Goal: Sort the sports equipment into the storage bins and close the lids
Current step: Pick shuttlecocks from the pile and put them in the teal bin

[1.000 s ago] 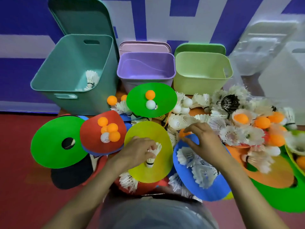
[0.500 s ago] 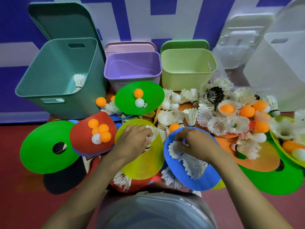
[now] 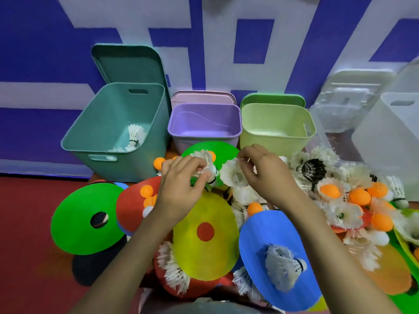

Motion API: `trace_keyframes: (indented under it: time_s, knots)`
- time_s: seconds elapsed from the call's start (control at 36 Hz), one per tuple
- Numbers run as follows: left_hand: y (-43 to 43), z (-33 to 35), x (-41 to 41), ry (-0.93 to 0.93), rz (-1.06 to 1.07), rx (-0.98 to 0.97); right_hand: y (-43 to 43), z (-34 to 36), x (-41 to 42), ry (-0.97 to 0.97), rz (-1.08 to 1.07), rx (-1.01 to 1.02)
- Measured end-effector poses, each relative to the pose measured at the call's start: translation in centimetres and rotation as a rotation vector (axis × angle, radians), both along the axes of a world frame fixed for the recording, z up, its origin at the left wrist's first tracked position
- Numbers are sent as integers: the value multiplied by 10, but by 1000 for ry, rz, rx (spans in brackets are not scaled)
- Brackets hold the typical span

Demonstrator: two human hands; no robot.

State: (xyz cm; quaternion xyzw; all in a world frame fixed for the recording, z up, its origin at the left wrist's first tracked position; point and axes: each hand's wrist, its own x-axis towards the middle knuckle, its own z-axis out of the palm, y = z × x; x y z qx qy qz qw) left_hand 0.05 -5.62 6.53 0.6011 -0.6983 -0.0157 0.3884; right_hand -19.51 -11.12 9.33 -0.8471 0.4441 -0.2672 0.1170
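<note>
The left hand and the right hand are both raised over the pile, just in front of the purple bin. The left fingers are curled round a small bunch of white shuttlecocks. The right fingers are narrowed in a pinch on the feathers of a second shuttlecock bunch. The two bunches are almost touching, above a green disc cone.

The teal bin stands open on the left with a few shuttlecocks inside, and its teal lid is propped upright behind it. The light green bin stands open just right of the purple one.

Below the hands lie a yellow disc cone and a blue disc cone, the blue one carrying a lone shuttlecock. To the right, orange table-tennis balls sit among loose feathers
</note>
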Motion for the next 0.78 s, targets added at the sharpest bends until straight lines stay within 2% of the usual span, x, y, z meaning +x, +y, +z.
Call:
trace_keyframes:
  time_s: [0.19, 0.39, 0.5, 0.67, 0.78]
  knots:
    - [-29, 40, 62, -51, 280, -142, -60, 22, 92, -202, 63, -21]
    - [-59, 37, 158, -125, 513, -78, -110, 28, 201, -171, 188, -12]
    - [-82, 32, 200, -145, 577, 149, -135, 19, 260, -94, 196, 42]
    - [-120, 9, 238, -293, 567, 466, -165, -7, 324, 232, 161, 214]
    - [-135, -7, 250, -364, 578, 610, -174, -20, 340, 344, 114, 250]
